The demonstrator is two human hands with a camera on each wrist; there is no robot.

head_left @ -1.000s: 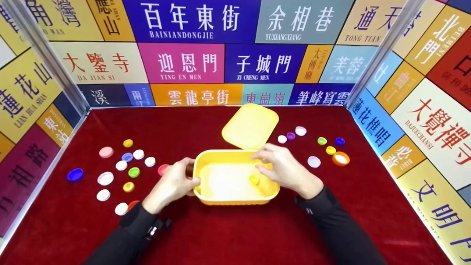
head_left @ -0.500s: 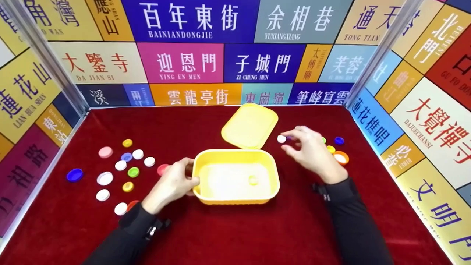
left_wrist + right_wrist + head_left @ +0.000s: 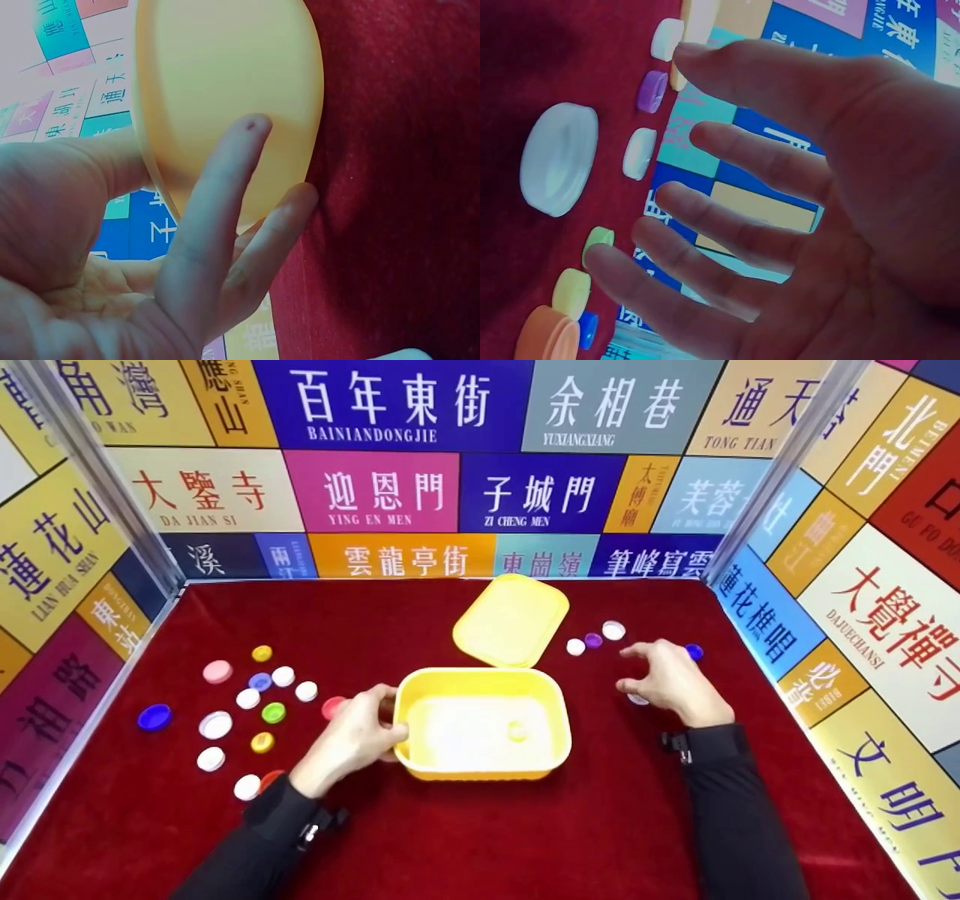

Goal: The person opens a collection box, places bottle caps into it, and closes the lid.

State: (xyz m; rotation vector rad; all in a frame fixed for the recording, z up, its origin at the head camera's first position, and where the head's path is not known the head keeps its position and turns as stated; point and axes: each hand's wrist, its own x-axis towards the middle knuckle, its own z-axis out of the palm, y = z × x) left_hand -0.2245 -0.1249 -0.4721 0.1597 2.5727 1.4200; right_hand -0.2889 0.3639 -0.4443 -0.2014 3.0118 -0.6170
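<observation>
My left hand [image 3: 352, 739] grips the left end of a yellow plastic box [image 3: 480, 774], thumb over the rim and fingers against the outside wall [image 3: 232, 67]. Inside the box, toward the right, lies a small yellow bottle cap [image 3: 517, 730]. My right hand [image 3: 667, 682] hovers over the caps on the right, fingers spread, holding nothing. Near its fingers in the right wrist view are a large whitish cap [image 3: 559, 159], a green cap [image 3: 598, 241], a yellow cap [image 3: 571, 294], an orange cap [image 3: 546, 337] and a blue cap [image 3: 589, 330]. In the head view the hand hides some of these.
Behind the box lies its yellow lid [image 3: 512, 622]. A white cap [image 3: 575, 647], a purple cap [image 3: 593, 640] and another white cap [image 3: 613, 630] sit right of it. Several caps, including a dark blue cap [image 3: 154, 718], are scattered at left on the red cloth [image 3: 480, 847].
My right hand has moved from over the box, where the yellow cap is now free of its fingers, to the right past the white and purple caps. My left hand has stayed put.
</observation>
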